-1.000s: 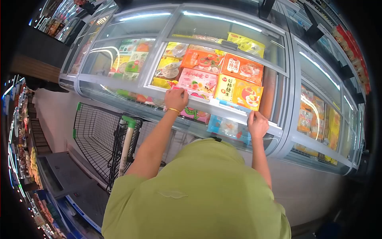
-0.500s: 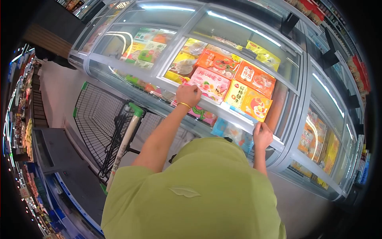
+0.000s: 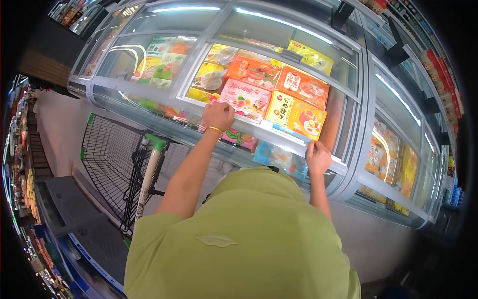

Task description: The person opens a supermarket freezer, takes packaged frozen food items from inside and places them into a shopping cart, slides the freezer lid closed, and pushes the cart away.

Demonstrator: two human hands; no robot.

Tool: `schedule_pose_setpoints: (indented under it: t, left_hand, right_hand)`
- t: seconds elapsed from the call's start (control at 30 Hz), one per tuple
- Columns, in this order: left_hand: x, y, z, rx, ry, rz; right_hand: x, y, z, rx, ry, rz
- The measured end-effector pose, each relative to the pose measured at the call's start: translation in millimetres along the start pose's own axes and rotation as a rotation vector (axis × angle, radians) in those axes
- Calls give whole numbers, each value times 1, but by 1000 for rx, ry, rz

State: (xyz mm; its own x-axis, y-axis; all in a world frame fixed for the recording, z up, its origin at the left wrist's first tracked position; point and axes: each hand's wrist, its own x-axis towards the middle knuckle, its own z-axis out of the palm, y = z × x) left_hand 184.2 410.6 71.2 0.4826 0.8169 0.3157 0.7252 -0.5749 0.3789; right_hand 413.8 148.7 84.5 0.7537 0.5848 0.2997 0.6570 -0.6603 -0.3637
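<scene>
A chest freezer with a pale front rim [image 3: 286, 131] spans the view ahead of me. My left hand [image 3: 219, 115], a yellow band at its wrist, is closed over this rim beside a pink food package [image 3: 244, 99]. Further right, my right hand [image 3: 318, 157] has its fingers curled on the same rim, just below a yellow-orange box [image 3: 297, 115]. Two orange packages [image 3: 253, 72] [image 3: 302, 87] lie behind these, with yellow bags [image 3: 209, 77] to their left. The fingertips of both hands are partly hidden.
A black wire shopping cart [image 3: 107, 154] with green corners stands to my left, close to the freezer. A glass lid [image 3: 318, 62] with a dark handle covers the freezer's rear part. More freezer sections [image 3: 393, 159] continue rightward. Stocked shelves [image 3: 20, 164] line the far left.
The view has shifted slightly, so the freezer and cart appear further left and a little higher. Both hands stay on the rim, and the packages lie as before.
</scene>
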Motion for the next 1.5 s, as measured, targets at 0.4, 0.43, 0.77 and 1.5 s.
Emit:
schedule_pose_setpoints:
  t: [0.4,0.43,0.77,1.5]
  left_hand:
    - [0,-3,3,-4,-13,39]
    - [-1,-2,2,-2,-11,26]
    - [0,0,1,12,-20,28]
    - [-1,-3,4,44,17,47]
  right_hand:
    - [1,-1,-5,17,13,-3]
    - [1,-2,-7,8,-8,-1]
    - [1,-1,-4,14,20,-14]
    - [1,1,-2,24,46,-21]
